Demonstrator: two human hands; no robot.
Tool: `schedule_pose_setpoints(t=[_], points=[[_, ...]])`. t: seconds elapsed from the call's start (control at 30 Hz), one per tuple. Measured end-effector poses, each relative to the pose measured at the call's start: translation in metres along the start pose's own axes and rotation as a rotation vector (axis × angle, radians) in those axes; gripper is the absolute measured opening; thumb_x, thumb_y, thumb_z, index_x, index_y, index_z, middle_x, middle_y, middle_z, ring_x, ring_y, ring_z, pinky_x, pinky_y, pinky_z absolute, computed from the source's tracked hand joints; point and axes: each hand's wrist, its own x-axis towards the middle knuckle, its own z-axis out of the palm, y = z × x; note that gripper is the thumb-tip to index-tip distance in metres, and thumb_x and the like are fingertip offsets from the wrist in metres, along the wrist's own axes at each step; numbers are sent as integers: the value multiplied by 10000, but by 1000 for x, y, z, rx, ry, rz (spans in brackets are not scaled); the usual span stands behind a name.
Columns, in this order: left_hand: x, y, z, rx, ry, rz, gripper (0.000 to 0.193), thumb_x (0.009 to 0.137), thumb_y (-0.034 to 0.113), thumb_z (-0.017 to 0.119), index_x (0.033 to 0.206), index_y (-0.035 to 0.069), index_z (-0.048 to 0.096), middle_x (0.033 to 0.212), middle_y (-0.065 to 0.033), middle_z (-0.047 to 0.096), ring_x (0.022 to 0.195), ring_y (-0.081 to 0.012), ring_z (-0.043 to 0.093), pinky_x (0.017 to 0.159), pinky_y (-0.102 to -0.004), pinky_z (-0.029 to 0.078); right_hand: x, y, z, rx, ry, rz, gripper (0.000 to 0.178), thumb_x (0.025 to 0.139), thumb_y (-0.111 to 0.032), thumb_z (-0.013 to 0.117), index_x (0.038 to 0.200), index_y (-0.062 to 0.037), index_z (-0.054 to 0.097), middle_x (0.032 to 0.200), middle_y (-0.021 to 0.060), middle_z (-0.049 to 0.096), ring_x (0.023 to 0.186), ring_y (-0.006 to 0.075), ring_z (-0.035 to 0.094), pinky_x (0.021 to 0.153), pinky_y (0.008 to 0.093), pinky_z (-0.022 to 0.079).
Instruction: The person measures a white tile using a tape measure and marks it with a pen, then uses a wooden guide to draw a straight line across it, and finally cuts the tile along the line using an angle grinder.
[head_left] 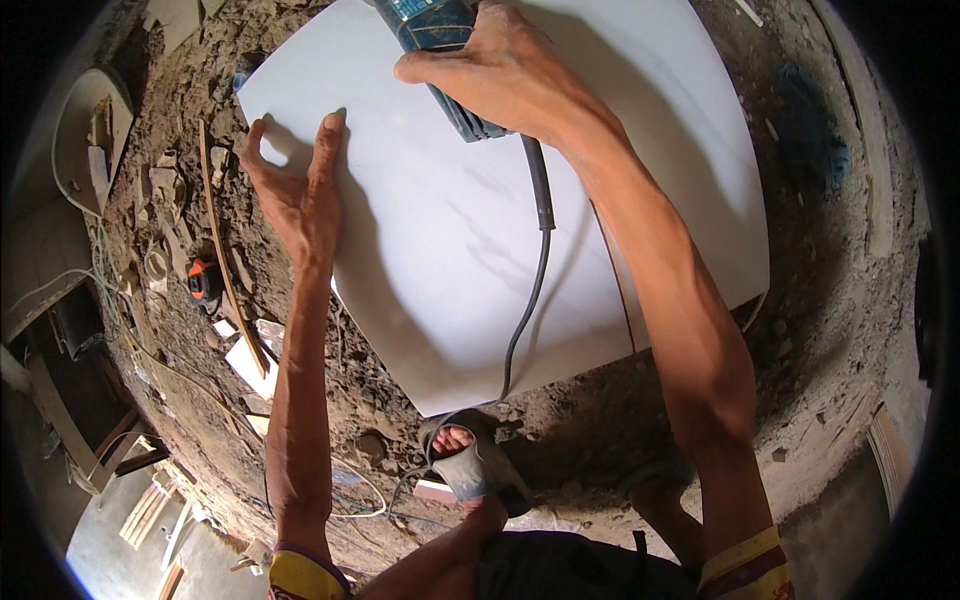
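My right hand [500, 70] is wrapped round the barrel-shaped body of a blue corded power tool [462, 112]; its front end lies beyond the upper edge of the view. A black cord [540, 262] runs from its tail across the white, grey-veined tile [440, 300] towards my foot. A narrow dark line, a cut or a seam, crosses the tile right of the cord. My left hand [298, 195] is over the tile's left edge, thumb and fingers spread, with nothing in it. Whether it touches the tile I cannot tell.
Rough earth with rubble lies around the tile. To the left are an orange and black tape measure [202, 280], a thin curved strip [222, 240] and a pale bucket [92, 140] on its side. My sandalled foot [470, 465] is near the tile's front edge, beside looped cord.
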Motion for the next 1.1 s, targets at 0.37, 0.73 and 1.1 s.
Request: schedule_pose_setpoints(t=[0.37, 0.73, 1.1], points=[[3, -7, 2, -17, 11, -1, 1203, 736, 717, 881, 1550, -37, 415, 1391, -335, 553, 1276, -475, 612, 1035, -602, 544, -16, -7, 12, -45, 167, -8, 392, 901, -403, 743, 824, -24, 680, 685, 96, 686, 583, 204, 679, 520, 365, 559], [0, 0, -1, 24, 8, -10, 1203, 733, 717, 884, 1546, -34, 413, 1395, -325, 544, 1282, -461, 606, 1039, -606, 541, -9, -10, 3, -17, -9, 117, 372, 908, -393, 745, 865, -29, 681, 699, 82, 676, 584, 190, 665, 512, 358, 556], [1, -1, -2, 16, 3, 8, 1197, 752, 693, 886, 1532, -71, 397, 1372, -334, 525, 1271, -459, 602, 1023, -591, 556, -30, -3, 13, -28, 200, -21, 338, 896, -347, 753, 883, -20, 673, 704, 91, 688, 595, 187, 689, 519, 342, 576]])
